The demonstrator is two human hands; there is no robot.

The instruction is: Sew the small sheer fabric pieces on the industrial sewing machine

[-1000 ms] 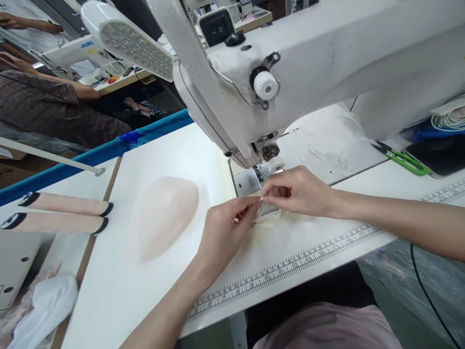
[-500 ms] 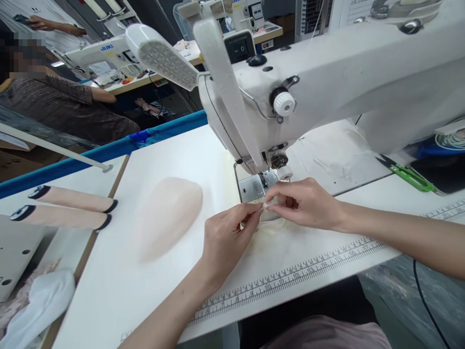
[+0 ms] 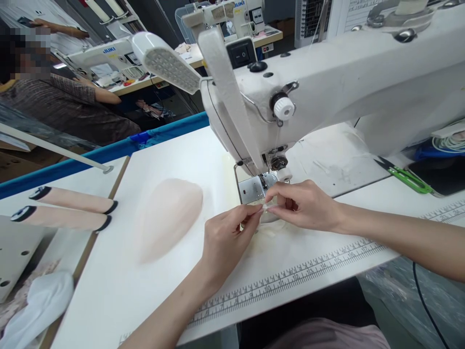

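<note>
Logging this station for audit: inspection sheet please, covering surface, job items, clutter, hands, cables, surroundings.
Surface: white table, ruler scale along its near edge.
Job items: small pale piece at the sewing machine, too small to identify; sheer beige piece lying to the left.
Clutter: green-handled snips at right; two beige rolls and white cloth at left.
Hands: left hand and right hand both pinching the small pale piece.
Cables: black cable below the table; pale coil at right.
Surroundings: two people, other sewing machines.
</note>
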